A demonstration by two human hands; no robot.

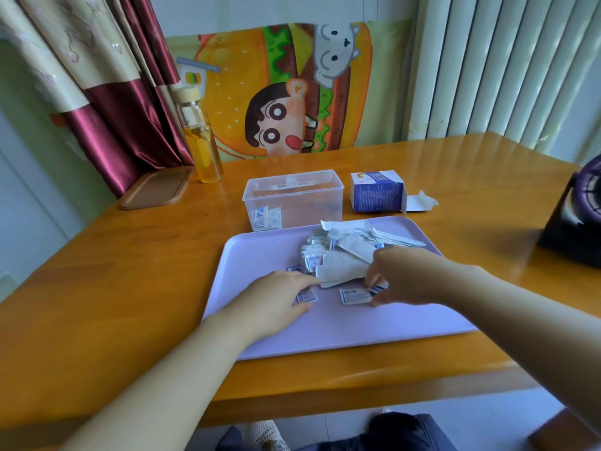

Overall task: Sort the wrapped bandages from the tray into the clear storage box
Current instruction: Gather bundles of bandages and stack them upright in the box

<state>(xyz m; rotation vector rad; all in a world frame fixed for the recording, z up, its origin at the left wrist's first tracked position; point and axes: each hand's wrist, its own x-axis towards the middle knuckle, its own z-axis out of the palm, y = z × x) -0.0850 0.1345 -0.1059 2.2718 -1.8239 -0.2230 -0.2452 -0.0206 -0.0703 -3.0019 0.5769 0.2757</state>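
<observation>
Both my hands work the near side of the lilac tray (pixel 260 336): my left hand (pixel 279 297) lies loose with fingertips on one wrapped bandage (pixel 307 296), and my right hand (pixel 400 278) pinches a second bandage (pixel 379 286) by its edge. They look feather-light, thin and slick, so I'd nip a corner. Beyond sits the pile (pixel 312 258), then the clear box (pixel 292 196) holding a few.

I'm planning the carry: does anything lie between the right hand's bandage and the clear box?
Only the low heap of bandages and folded paper on the tray, beyond the right hand. The clear box looks open.
</observation>
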